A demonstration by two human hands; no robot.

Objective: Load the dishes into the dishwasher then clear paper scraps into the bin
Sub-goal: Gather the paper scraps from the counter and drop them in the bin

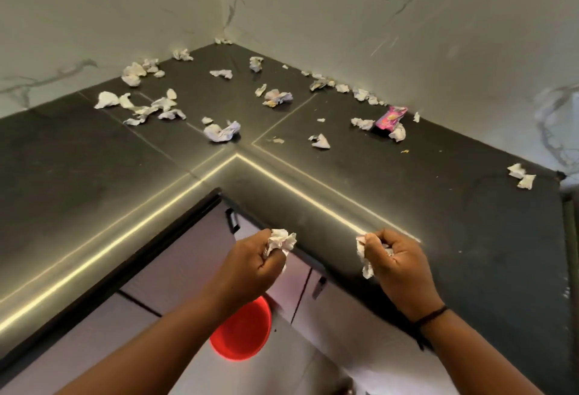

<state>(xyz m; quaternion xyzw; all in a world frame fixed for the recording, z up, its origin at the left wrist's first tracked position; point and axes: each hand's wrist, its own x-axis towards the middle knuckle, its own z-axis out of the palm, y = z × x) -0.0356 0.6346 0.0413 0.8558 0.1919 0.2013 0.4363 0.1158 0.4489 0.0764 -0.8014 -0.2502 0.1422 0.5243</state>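
I am looking down from the head camera at the inner corner of an L-shaped dark countertop set against pale marble-patterned walls.

My left hand is closed around a crumpled wad of white paper, which bulges out above the thumb and curled fingers. My right hand is likewise closed on a second paper wad, with a strip of it hanging below the fist. Both fists hover level with each other, at the front edge of the counter, with nothing else in them.

Below and between the two hands, on the floor in front of the grey cabinet doors, sits a round red bin. It lies almost directly under the left fist and down to the left of the right one, partly hidden by my left forearm.

Beyond both hands, further back on the counter, many paper scraps remain scattered: a cluster ahead and to the left of the left hand, a line along the wall ahead of the right hand, and two more pieces off to the right of the right hand near the counter's end. A pink wrapper lies among the scraps by the wall.

No dishes and no dishwasher are in view, so I cannot confirm that stage. I judge the paper-clearing stage to be in its early part: two handfuls gathered and ready to drop, most of the scraps yet to be collected.
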